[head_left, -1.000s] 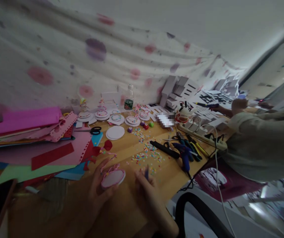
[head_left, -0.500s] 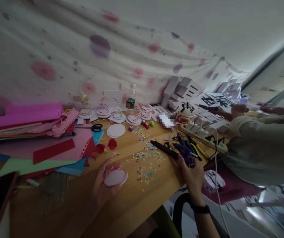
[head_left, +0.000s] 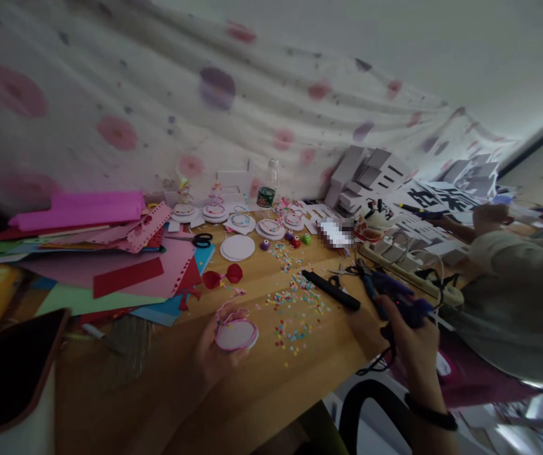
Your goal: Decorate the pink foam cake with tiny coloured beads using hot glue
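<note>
My left hand (head_left: 214,354) is closed around a small round white disc (head_left: 236,335) edged with pink cord, with loose pink loops rising from its back. Above it on the table lies a red bow-like piece (head_left: 223,276) with a pink strand. At the right table edge, my right hand (head_left: 413,341) grips a blue glue gun (head_left: 411,308) by its handle, its dark cable hanging below. A black stick-like tool (head_left: 331,289) lies to the left of that hand. Colourful confetti dots (head_left: 295,303) are scattered between my hands.
White discs (head_left: 237,247) and decorated round pieces line the back near a bottle (head_left: 266,186). Coloured paper (head_left: 129,278) is piled left, with scissors (head_left: 201,240) beside it. A phone (head_left: 11,373) stands front left. A power strip (head_left: 408,272) and a co-worker's sleeve (head_left: 513,253) are at right.
My right hand has lifted the glue gun from among the tools and moved it right, away from the black stick-like tool. My left hand still holds the disc. The view has shifted left.
</note>
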### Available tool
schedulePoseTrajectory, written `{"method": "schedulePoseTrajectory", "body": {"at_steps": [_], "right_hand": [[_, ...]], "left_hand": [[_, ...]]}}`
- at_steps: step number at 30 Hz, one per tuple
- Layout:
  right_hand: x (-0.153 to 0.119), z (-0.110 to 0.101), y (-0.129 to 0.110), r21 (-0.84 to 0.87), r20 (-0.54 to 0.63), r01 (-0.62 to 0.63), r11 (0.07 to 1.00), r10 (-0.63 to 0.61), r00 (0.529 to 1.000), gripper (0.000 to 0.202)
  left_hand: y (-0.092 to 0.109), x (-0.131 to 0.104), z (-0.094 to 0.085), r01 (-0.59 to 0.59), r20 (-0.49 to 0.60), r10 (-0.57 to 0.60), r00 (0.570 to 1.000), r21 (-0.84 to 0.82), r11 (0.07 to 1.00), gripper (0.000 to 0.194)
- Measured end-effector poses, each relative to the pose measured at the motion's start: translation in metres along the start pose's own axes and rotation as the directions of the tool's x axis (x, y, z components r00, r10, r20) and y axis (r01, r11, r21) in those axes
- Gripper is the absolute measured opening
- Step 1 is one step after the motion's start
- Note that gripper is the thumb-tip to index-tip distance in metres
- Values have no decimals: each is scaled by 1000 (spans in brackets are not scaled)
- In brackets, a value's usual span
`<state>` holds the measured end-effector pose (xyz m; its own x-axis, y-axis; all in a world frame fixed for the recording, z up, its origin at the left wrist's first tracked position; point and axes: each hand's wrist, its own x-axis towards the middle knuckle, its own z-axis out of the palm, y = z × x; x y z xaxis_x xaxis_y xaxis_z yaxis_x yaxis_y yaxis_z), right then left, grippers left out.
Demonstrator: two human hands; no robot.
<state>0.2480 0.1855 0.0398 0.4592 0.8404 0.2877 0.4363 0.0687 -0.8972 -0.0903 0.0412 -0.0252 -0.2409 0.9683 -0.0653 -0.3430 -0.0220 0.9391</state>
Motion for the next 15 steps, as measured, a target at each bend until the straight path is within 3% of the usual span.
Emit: {"method": "schedulePoseTrajectory", "body": {"at_steps": [1, 4, 5, 8, 11, 13, 15], "right_hand": [[-4, -4, -10, 87, 7, -38, 995, 37, 999, 40], [-28, -10, -44, 380, 202, -139, 914, 65, 977, 33], [-39, -9, -54, 404, 294, -181, 897, 60, 954, 29], [-80, -1, -76, 410, 509, -263, 874, 21, 861, 23], [-117, 10, -81, 315, 637, -383, 868, 106, 764, 28], [-133, 15, -78, 238, 671, -375, 896, 128, 731, 35], [-142, 16, -71, 196, 675, -311, 930, 102, 731, 39]], "left_hand": [[1, -2, 0, 1, 9, -1, 1000, 1, 1000, 80], [6, -8, 1, -18, 18, 17, 1000, 23, 1000, 72], [7, -10, 1, -23, 22, 22, 1000, 40, 999, 69], [10, -14, 2, -21, 43, 18, 999, 82, 996, 64], [10, -15, 1, -24, 53, 20, 998, 69, 997, 66], [11, -16, 2, -33, 67, 28, 997, 74, 997, 67], [13, -16, 4, -37, 54, 33, 998, 81, 996, 66]]}}
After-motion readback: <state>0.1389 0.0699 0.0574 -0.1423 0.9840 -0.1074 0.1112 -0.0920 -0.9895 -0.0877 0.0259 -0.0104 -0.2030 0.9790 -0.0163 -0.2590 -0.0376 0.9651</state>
